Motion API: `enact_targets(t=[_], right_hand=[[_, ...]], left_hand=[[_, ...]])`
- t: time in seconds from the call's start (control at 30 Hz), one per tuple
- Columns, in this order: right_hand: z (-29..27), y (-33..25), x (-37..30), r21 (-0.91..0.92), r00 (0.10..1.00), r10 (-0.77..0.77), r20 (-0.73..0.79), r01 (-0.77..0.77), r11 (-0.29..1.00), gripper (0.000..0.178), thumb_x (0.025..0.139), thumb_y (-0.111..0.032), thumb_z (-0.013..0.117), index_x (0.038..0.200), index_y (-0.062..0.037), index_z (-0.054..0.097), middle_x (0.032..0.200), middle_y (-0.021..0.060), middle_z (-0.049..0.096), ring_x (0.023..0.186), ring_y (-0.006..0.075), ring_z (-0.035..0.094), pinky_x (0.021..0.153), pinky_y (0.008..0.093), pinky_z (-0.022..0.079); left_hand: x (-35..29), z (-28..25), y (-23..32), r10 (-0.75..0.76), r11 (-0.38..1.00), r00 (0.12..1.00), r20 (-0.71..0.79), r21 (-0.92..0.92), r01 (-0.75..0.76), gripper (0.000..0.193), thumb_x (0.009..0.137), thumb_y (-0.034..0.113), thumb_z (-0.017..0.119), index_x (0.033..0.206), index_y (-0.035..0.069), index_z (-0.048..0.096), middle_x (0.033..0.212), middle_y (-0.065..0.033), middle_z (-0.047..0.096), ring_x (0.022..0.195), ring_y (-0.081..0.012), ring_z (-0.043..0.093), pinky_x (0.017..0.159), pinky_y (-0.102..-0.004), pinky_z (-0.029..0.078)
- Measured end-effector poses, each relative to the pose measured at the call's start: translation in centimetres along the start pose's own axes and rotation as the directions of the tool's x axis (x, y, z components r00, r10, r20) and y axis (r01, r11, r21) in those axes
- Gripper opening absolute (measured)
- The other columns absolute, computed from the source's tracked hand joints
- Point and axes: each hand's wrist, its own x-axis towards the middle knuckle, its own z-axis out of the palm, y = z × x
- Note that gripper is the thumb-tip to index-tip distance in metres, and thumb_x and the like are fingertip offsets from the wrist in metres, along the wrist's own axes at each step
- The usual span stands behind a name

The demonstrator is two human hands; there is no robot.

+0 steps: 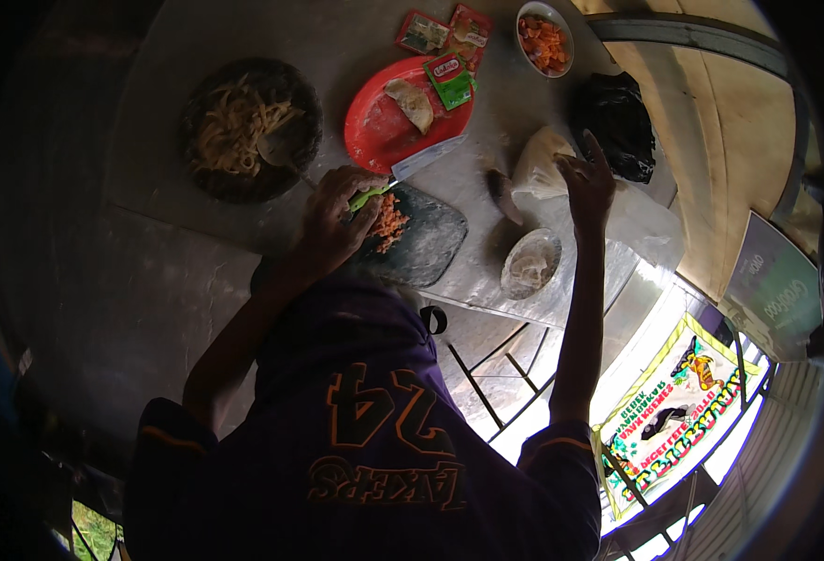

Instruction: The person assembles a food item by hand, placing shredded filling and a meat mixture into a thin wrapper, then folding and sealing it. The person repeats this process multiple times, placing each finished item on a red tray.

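My left hand [334, 217] is closed around the green handle of a knife [428, 157], its wide blade pointing right toward the rim of a red plate [367, 126]. Beneath that hand, finely chopped orange-red pieces [390, 224] lie on a dark cutting board [440, 245]. On the red plate rest a floured half-moon pastry [410, 105] and a green sachet [448, 80]. Over at the right, my right hand [587, 182] has its fingers apart, beside a plastic bag of pale powder [538, 166]; whether it touches the bag I cannot tell. A small bowl of white stuff [530, 266] sits nearby.
A black bowl [309, 112] with pale strips and a spoon stands at the left. Red packets [469, 33] and a white bowl [569, 58] of orange pieces lie at the far side. A black plastic bag [615, 126] sits right. A brown curved object [503, 196] is unclear.
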Motion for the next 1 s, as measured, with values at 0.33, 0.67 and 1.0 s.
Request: enact_targets(t=[0.33,0.67,1.0], right_hand=[[17.9,-3.4,4.2,0.017,0.967,-0.241,0.085,0.24,0.971,0.036,0.085,-0.013,0.075,0.119,-0.003,0.066,0.094,0.0143,0.075,0.088,0.0211,0.074,0.078,0.0323,0.057],[20.8,-2.8,3.4,-0.162,0.881,-0.473,0.012,0.468,0.869,0.017,0.094,-0.015,0.059,0.105,-0.0052,0.067,0.087,0.0175,0.07,0.078,0.0348,0.069,0.071,0.0446,0.054],[20.1,-3.9,1.7,-0.194,0.892,-0.451,0.019,0.446,0.874,0.03,0.092,-0.012,0.061,0.121,-0.0043,0.064,0.097,0.0201,0.072,0.087,0.0374,0.07,0.071,0.0424,0.055]], left_hand=[[-0.8,-1.6,0.6,0.001,1.0,0.992,-0.125,0.015,0.001,0.026,0.094,0.011,0.062,0.119,0.008,0.061,0.114,-0.0058,0.065,0.101,-0.0145,0.061,0.074,-0.0284,0.045],[-0.4,-1.2,1.1,-0.09,0.991,0.978,-0.187,-0.111,0.07,0.025,0.093,0.014,0.063,0.117,0.007,0.063,0.114,-0.0077,0.064,0.101,-0.0174,0.061,0.077,-0.0297,0.048],[-0.2,-1.4,1.1,-0.017,0.999,0.984,-0.177,-0.037,0.011,0.023,0.09,0.01,0.066,0.112,0.004,0.066,0.108,-0.0122,0.065,0.097,-0.0233,0.063,0.083,-0.0335,0.052]])
